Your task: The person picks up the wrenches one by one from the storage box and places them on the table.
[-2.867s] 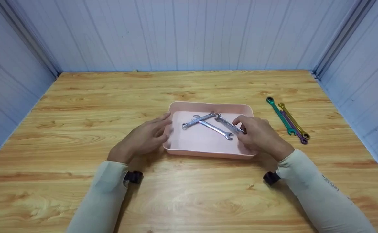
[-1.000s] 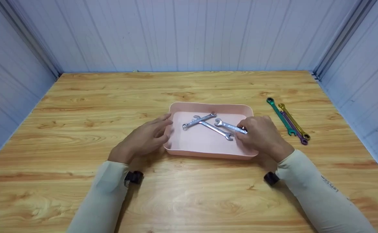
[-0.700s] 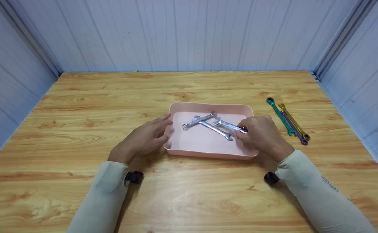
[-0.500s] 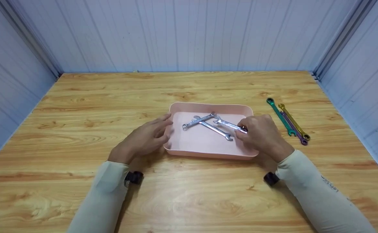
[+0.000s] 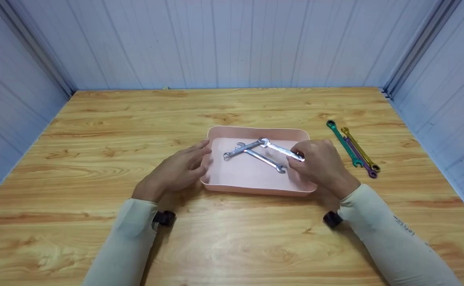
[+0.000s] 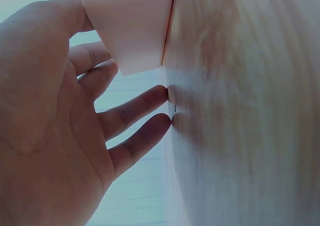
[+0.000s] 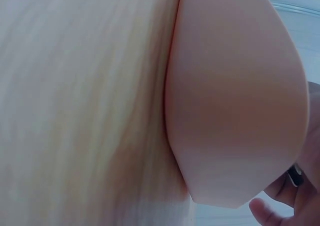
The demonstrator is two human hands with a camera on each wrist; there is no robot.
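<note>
My right hand [image 5: 321, 165] pinches one end of a silver combination wrench [image 5: 281, 149] over the right side of a pink tray [image 5: 255, 188]. The wrench's open end points up and left, overlapping the end of another silver wrench [image 5: 237, 151]. That one lies across a third silver wrench [image 5: 261, 158] inside the tray. In the right wrist view the tray wall [image 7: 235, 96] hides most of the hand, and a bit of dark metal [image 7: 295, 176] shows between its fingers. My left hand [image 5: 176, 172] rests at the tray's left rim, with two fingertips [image 6: 160, 93] down on the table.
Right of the tray, a green wrench [image 5: 345, 143], a purple wrench [image 5: 360, 157] and a gold wrench [image 5: 360, 149] lie close together on the wood-grain table [image 5: 232, 238]. White panel walls [image 5: 232, 43] stand behind the table and at both sides.
My right hand has changed its grip on the silver wrench, whose open end has since shifted up and left to the neighbouring wrench. The left hand and the tray have stayed put.
</note>
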